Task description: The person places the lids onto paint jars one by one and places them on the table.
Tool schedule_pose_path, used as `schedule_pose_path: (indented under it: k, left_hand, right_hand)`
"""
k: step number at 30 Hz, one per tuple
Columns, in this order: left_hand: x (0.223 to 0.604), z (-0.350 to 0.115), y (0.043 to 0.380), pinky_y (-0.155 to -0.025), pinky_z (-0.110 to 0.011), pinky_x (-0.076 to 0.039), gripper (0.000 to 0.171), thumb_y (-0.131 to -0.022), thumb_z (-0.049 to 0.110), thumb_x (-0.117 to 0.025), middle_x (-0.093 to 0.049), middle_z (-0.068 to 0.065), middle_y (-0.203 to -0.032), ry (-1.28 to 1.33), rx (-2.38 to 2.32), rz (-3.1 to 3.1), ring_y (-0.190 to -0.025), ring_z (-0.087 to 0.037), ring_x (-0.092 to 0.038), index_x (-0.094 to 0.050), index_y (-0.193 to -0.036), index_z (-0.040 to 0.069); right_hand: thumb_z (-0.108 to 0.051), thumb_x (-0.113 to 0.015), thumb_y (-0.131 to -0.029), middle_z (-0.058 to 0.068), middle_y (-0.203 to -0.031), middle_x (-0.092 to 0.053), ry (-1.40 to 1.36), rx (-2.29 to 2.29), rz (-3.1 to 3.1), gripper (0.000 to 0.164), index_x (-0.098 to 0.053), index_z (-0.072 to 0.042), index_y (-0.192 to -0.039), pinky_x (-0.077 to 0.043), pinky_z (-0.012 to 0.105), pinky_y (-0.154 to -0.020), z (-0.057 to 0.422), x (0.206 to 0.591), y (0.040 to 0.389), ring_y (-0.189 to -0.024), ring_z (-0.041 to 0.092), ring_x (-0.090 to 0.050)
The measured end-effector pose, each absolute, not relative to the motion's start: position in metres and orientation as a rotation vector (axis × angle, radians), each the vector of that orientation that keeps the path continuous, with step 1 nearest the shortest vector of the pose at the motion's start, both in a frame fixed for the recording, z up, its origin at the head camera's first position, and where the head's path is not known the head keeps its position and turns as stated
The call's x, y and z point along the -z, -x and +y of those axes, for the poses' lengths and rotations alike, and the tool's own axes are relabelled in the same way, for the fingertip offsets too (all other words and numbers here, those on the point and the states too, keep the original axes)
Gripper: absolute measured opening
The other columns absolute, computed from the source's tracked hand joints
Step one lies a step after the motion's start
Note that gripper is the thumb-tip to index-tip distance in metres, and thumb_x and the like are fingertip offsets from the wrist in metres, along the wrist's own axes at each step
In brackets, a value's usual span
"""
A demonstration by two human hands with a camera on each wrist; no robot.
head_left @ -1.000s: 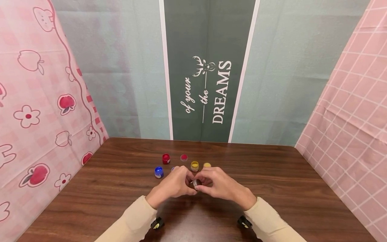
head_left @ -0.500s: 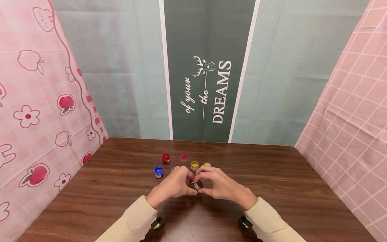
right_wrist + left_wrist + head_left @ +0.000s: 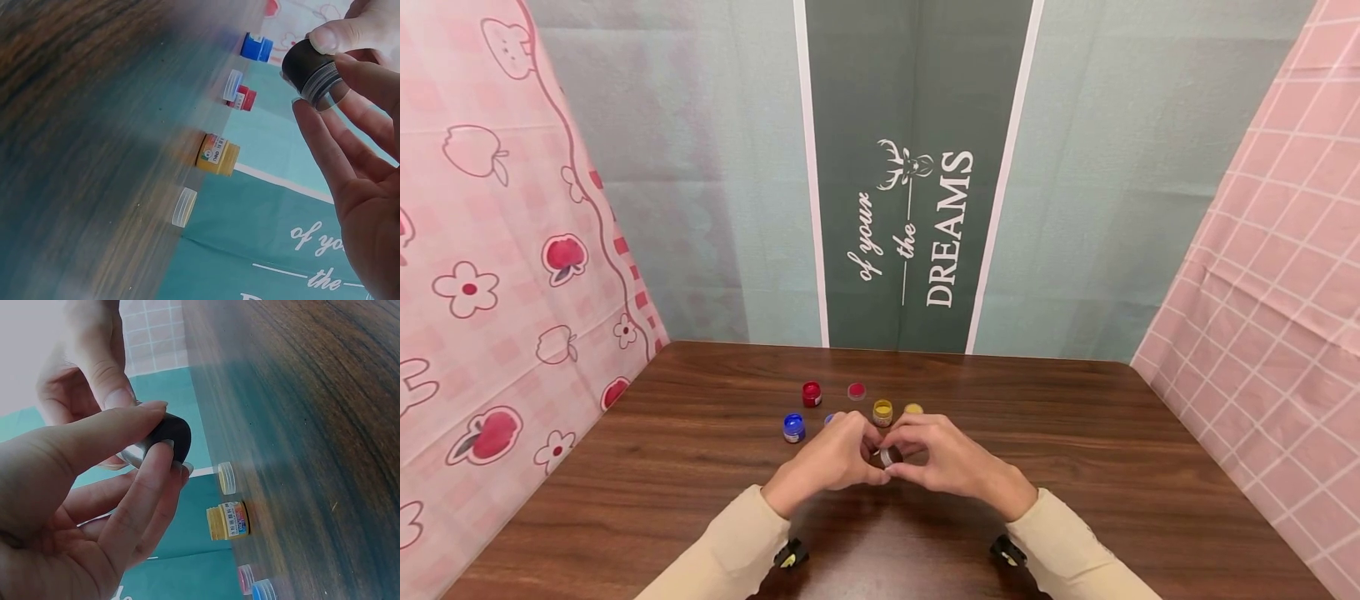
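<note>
Thumb of the right hand (image 3: 951, 450) has moved, in the head view, slightly nearer to the left hand (image 3: 827, 457); both hold the dark jar (image 3: 889, 457), on the person's side of the yellow jar (image 3: 883, 413). In the left wrist view, left fingers curl and pinch the dark jar; the yellow lid (image 3: 227, 479) lies beside the yellow jar. In the right wrist view, right fingers, half-curled, hold its clear ribbed end (image 3: 325, 86); the blue jar (image 3: 256, 47) stands farther from the yellow jar than the red jar (image 3: 247, 99).

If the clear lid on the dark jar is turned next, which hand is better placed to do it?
Probably the right hand: its fingertips are at the clear lid, while the left hand grips the dark jar.
</note>
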State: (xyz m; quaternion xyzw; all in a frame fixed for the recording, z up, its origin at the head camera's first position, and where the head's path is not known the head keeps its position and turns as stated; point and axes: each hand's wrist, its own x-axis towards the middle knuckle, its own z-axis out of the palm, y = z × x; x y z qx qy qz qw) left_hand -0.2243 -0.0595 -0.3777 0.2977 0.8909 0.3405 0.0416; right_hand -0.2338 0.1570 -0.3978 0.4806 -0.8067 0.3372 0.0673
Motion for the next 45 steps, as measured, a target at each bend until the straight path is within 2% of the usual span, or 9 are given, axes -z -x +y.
schedule_pose_path:
  k: [3,10,15,20,25,33,45]
  left_hand:
    - [0.377,-0.060,0.224,-0.047,-0.017,-0.039,0.015,-0.076,0.012,-0.089,-0.066,0.005,-0.061,-0.916,-1.035,2.734,-0.054,-0.001,-0.049,-0.077,-0.084,0.008]
    - [0.377,-0.060,0.224,-0.061,-0.021,-0.041,0.015,-0.074,0.016,-0.092,-0.066,0.007,-0.059,-0.931,-0.989,2.796,-0.066,-0.006,-0.051,-0.078,-0.080,0.012]
    - [0.378,-0.059,0.223,-0.062,-0.022,-0.040,0.016,-0.074,0.017,-0.092,-0.065,0.008,-0.057,-0.937,-0.980,2.811,-0.066,-0.006,-0.051,-0.078,-0.077,0.012]
    - [0.378,-0.059,0.222,-0.060,-0.022,-0.041,0.016,-0.073,0.018,-0.092,-0.063,0.008,-0.056,-0.935,-0.978,2.822,-0.065,-0.007,-0.051,-0.077,-0.074,0.011]
    - [0.379,-0.059,0.221,-0.052,-0.020,-0.040,0.016,-0.073,0.016,-0.092,-0.063,0.007,-0.056,-0.928,-1.004,2.804,-0.060,-0.006,-0.050,-0.077,-0.074,0.011]
    - [0.381,-0.059,0.222,-0.046,-0.018,-0.038,0.016,-0.074,0.013,-0.091,-0.064,0.005,-0.059,-0.937,-1.047,2.770,-0.052,-0.002,-0.048,-0.077,-0.080,0.008]
    - [0.385,-0.060,0.225,-0.056,-0.018,-0.048,0.022,-0.077,0.012,-0.089,-0.075,0.000,-0.077,-0.920,-1.072,2.716,-0.061,-0.002,-0.054,-0.076,-0.094,0.007]
  right_hand:
    - [-0.007,-0.082,-0.087,0.004,-0.107,-0.073,-1.415,-1.006,-2.461,0.024,-0.075,-0.004,-0.110,-0.061,0.020,-0.080,0.156,0.396,0.233,-0.095,0.011,-0.072]
    - [-0.009,-0.079,-0.089,0.006,-0.106,-0.075,-1.375,-1.004,-2.509,0.021,-0.076,-0.004,-0.109,-0.061,0.018,-0.077,0.153,0.394,0.230,-0.093,0.012,-0.072]
    - [-0.007,-0.079,-0.088,0.006,-0.103,-0.075,-1.360,-0.965,-2.531,0.019,-0.076,-0.004,-0.106,-0.061,0.017,-0.074,0.151,0.391,0.229,-0.089,0.009,-0.072]
    - [-0.006,-0.080,-0.087,0.005,-0.100,-0.075,-1.336,-0.968,-2.567,0.018,-0.077,-0.004,-0.105,-0.059,0.015,-0.072,0.150,0.387,0.229,-0.083,0.003,-0.071]
    - [-0.008,-0.081,-0.086,0.005,-0.099,-0.075,-1.310,-0.988,-2.593,0.017,-0.078,-0.005,-0.103,-0.059,0.016,-0.071,0.149,0.387,0.228,-0.081,0.001,-0.070]
    - [-0.009,-0.083,-0.085,0.003,-0.097,-0.074,-1.264,-1.001,-2.632,0.019,-0.078,-0.006,-0.103,-0.060,0.016,-0.072,0.149,0.386,0.228,-0.081,0.000,-0.070]
    - [-0.010,-0.085,-0.084,0.005,-0.100,-0.072,-1.281,-1.019,-2.647,0.024,-0.076,-0.004,-0.106,-0.060,0.016,-0.074,0.149,0.387,0.229,-0.084,0.005,-0.072]
